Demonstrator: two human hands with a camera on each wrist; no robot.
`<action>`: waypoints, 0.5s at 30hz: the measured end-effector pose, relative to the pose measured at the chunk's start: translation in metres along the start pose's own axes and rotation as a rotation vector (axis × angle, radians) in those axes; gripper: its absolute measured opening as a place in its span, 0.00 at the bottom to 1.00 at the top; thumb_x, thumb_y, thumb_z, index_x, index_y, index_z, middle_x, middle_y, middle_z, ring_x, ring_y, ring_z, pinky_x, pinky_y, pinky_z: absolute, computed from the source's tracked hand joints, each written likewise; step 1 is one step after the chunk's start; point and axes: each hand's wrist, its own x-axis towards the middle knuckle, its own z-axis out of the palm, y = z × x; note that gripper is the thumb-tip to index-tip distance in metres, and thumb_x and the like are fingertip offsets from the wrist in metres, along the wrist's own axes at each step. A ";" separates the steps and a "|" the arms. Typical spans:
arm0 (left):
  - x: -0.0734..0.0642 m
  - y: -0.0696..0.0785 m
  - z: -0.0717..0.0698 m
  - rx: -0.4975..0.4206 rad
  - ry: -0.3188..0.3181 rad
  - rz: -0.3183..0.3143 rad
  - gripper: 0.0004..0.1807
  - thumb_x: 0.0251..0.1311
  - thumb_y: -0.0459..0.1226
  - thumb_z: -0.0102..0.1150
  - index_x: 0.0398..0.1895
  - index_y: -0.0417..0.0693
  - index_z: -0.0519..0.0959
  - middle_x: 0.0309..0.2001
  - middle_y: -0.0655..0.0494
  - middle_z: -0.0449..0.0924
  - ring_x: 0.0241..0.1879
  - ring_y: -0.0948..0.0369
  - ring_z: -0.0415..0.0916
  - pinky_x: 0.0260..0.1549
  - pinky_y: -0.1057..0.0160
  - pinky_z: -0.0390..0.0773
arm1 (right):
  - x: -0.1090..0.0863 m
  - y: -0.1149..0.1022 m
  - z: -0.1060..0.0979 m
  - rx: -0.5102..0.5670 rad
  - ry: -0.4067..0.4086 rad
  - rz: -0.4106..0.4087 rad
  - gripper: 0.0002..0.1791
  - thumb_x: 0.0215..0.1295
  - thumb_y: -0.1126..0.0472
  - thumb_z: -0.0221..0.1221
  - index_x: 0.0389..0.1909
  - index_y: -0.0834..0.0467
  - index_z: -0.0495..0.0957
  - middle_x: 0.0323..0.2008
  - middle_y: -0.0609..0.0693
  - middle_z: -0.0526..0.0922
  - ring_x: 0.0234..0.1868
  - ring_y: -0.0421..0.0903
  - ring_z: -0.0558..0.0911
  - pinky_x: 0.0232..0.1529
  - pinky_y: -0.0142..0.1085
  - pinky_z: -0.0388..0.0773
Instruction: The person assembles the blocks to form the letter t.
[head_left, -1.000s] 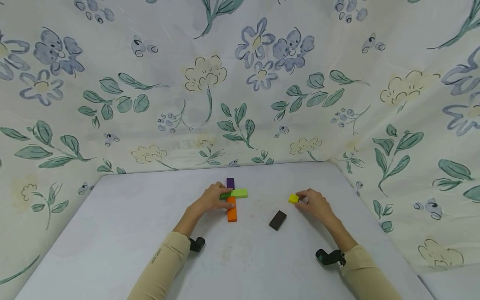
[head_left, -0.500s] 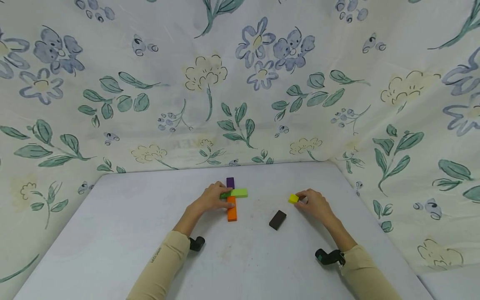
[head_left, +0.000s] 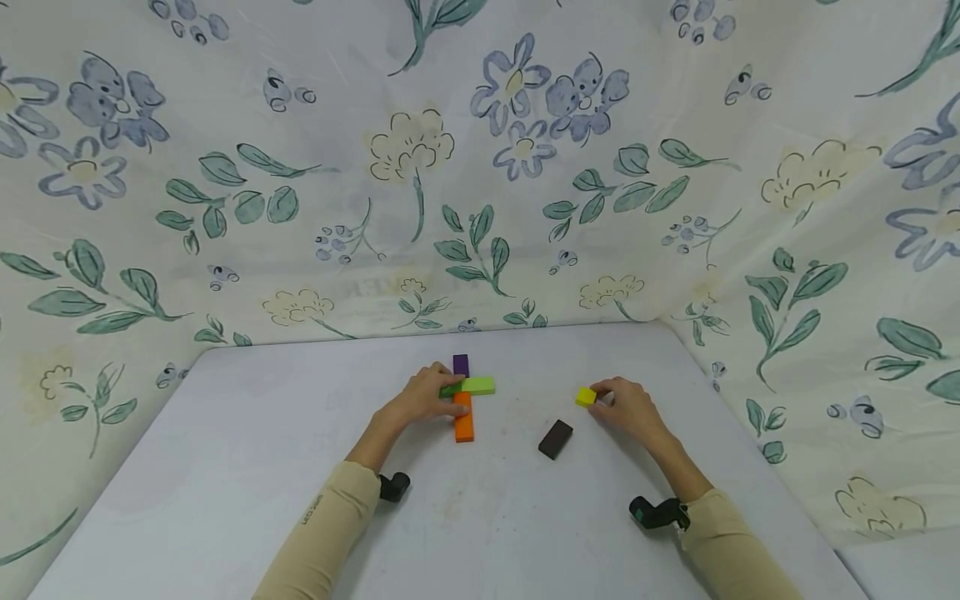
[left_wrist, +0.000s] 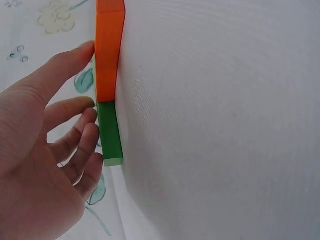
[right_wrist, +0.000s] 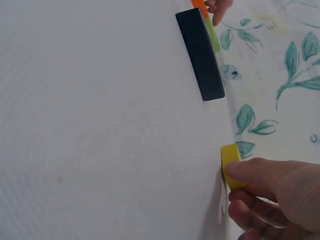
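My left hand point(head_left: 426, 395) rests at a group of blocks, its thumb on the orange block point(head_left: 464, 425) and its fingertips by the dark green block point(left_wrist: 111, 135). The fingers are relaxed and grip nothing that I can see. A light green block point(head_left: 480, 386) extends right from the dark green one, and a purple block point(head_left: 461, 365) lies behind them. Over on the right, my right hand point(head_left: 632, 410) pinches a small yellow block point(right_wrist: 230, 156) between thumb and fingers, at the table surface. The hand partly covers that block.
A black block point(head_left: 556, 440) lies askew on the white table point(head_left: 480, 533), between the two hands and nearer to me. Behind the table's far edge hangs a floral curtain point(head_left: 337, 192). Each wrist wears a black camera point(head_left: 658, 513).
The yellow block and my right hand have shifted very slightly left. My left hand and the other blocks stay where they were.
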 end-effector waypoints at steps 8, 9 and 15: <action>0.000 -0.001 0.000 -0.005 0.002 -0.004 0.36 0.54 0.51 0.70 0.67 0.51 0.73 0.57 0.48 0.71 0.53 0.54 0.66 0.52 0.57 0.73 | -0.001 -0.004 -0.001 0.007 0.008 0.002 0.18 0.56 0.63 0.68 0.48 0.65 0.82 0.41 0.59 0.85 0.34 0.48 0.80 0.35 0.41 0.77; 0.000 -0.001 0.000 -0.004 0.001 -0.006 0.36 0.54 0.51 0.70 0.67 0.51 0.73 0.57 0.48 0.71 0.53 0.54 0.66 0.52 0.57 0.73 | -0.001 -0.004 -0.001 0.007 0.011 0.001 0.18 0.56 0.63 0.68 0.48 0.65 0.82 0.41 0.59 0.85 0.34 0.48 0.80 0.35 0.41 0.77; 0.001 0.000 0.000 -0.002 0.000 -0.004 0.36 0.54 0.51 0.70 0.67 0.51 0.73 0.57 0.48 0.71 0.53 0.54 0.66 0.51 0.57 0.72 | -0.001 -0.008 0.001 0.010 0.026 -0.012 0.19 0.56 0.62 0.69 0.48 0.64 0.82 0.40 0.59 0.85 0.34 0.49 0.80 0.36 0.40 0.78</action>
